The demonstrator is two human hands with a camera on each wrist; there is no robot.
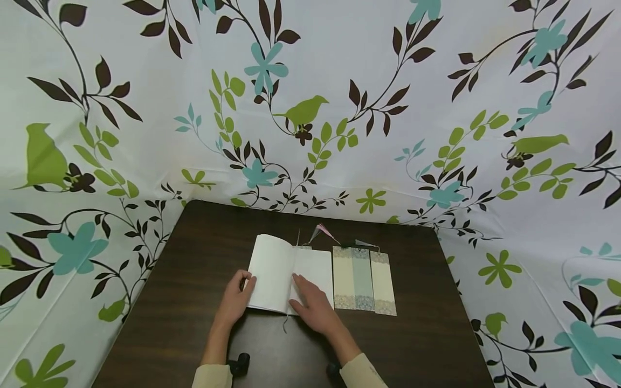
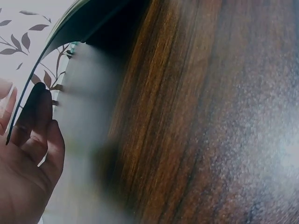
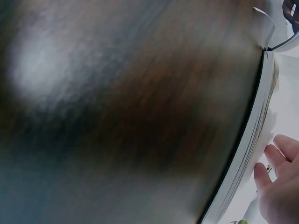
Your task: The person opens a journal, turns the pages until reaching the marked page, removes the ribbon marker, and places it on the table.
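Observation:
An open notebook (image 1: 271,269) with blank white pages lies in the middle of the table, its left side lifted. My left hand (image 1: 235,302) grips the outer edge of that left side, thumb on the page and fingers behind the dark cover (image 2: 70,30). On the right page (image 1: 315,267) rests my right hand (image 1: 312,304), fingers extended near the center fold. In the right wrist view the fingertips (image 3: 275,156) lie over the white paper beside the thick page edges (image 3: 250,140). A thin ribbon marker (image 1: 285,324) hangs from the bottom of the spine.
Right of the notebook lie several patterned bookmarks: a cream one (image 1: 343,277), a pale blue one (image 1: 363,280) and another cream one (image 1: 383,283). Tassels (image 1: 322,233) stick out above. The dark wooden table (image 1: 412,345) meets a floral curtain (image 1: 310,134) behind and at the sides.

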